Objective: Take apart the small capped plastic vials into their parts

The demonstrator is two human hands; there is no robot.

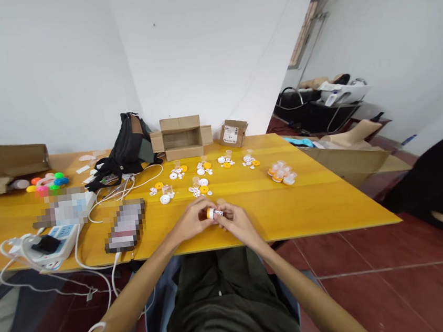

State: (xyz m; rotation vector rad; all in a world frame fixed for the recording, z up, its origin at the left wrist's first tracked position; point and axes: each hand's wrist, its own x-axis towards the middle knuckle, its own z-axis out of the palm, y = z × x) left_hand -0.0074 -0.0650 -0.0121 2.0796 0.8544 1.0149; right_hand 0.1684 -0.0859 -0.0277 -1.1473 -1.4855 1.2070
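Close to the table's front edge, my left hand [192, 222] has its fingers curled round a small orange-and-white round cap [210, 213]. My right hand [239, 224] pinches a white disc with dark holes [219, 213] against the cap's right side. Whether the disc is seated in the cap, I cannot tell. A small clear cup [221, 201] stands just behind my fingers, partly hidden. Beyond my hands lie small groups of orange rings [204, 189], white caps [165, 199], perforated white discs [196, 192] and clear cups [167, 189].
A cluster of clear cups with orange parts [282, 173] sits to the right. At the back are an open cardboard box [183, 151], a smaller box [234, 133] and a black backpack [130, 141]. A phone [125, 226], a power strip [61, 245] and cables occupy the left. A person [437, 180] is at far right.
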